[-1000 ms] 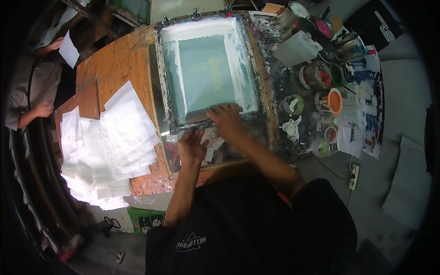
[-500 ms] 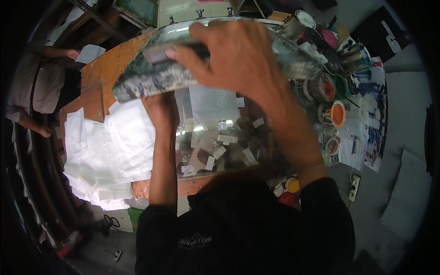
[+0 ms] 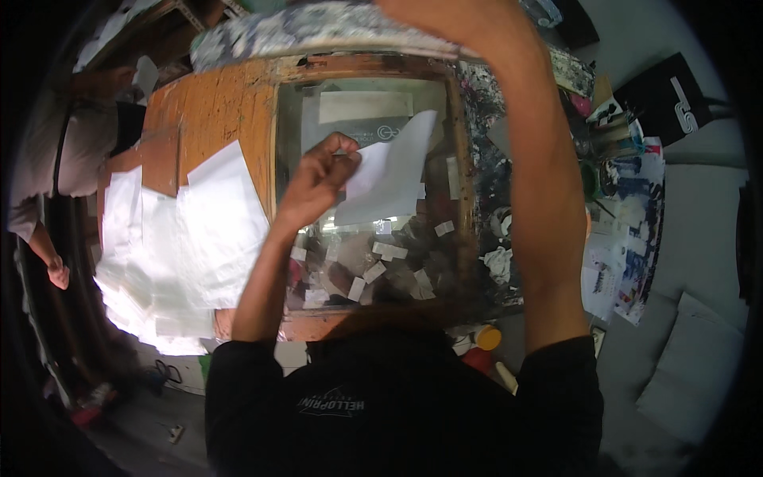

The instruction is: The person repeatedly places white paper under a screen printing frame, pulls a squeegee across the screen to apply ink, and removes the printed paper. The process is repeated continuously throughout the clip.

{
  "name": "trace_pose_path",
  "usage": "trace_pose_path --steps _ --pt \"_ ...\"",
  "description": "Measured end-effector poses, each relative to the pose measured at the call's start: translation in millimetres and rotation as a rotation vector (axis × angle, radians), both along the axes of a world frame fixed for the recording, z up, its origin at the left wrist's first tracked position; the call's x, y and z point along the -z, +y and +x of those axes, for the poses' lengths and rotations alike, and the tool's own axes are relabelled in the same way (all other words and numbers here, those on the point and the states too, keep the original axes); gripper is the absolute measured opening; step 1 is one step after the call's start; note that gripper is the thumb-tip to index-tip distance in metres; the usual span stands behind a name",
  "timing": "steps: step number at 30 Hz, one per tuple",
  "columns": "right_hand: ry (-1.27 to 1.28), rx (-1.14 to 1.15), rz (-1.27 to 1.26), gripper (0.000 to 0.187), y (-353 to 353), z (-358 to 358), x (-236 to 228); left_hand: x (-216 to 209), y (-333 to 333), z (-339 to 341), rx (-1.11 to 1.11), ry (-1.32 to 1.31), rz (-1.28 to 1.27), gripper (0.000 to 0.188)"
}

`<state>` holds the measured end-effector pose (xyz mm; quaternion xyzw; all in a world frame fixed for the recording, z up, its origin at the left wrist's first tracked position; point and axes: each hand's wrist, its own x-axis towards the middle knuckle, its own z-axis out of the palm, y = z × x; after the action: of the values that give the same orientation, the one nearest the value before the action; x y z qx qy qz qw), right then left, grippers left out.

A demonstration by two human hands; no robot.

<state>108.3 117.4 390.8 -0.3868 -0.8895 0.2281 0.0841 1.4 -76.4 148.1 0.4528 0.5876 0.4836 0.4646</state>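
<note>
Left hand (image 3: 322, 176) pinches 1 white sheet (image 3: 391, 176) near 1 emblem (image 3: 387, 132); whether right hand (image 3: 445, 16) grips, I cannot tell.

- so off to my left a co-worker (image 3: 86, 155) is standing around in a greyish-brown top
- a crumpled white tissue (image 3: 498, 265) is lying on the paint-splattered board (image 3: 482, 147) to my right, looking pretty gross
- further right, some blue-stained papers (image 3: 645, 246) are sitting in a messy heap
- a black panel (image 3: 656, 99) with a white mark is showing beyond the clutter
- down by my right side, a round yellow thing (image 3: 489, 337) is sitting near something red (image 3: 477, 360)
- a pale flat sheet (image 3: 690, 374) is lying on the far right
- a small white socket block (image 3: 176, 433) is resting low on my left
</note>
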Motion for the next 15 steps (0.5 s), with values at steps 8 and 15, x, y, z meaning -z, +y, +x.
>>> trace_pose_path --steps 8,15 --pt "0.176 -0.077 0.428 0.063 6.5 4.7 19.9 -190.2 -97.5 -65.4 0.179 -0.185 0.058 0.014" --pt "0.113 0.025 0.382 0.083 17.3 6.6 31.8 -250.3 -164.0 -83.9 0.285 -0.028 0.133 0.015"
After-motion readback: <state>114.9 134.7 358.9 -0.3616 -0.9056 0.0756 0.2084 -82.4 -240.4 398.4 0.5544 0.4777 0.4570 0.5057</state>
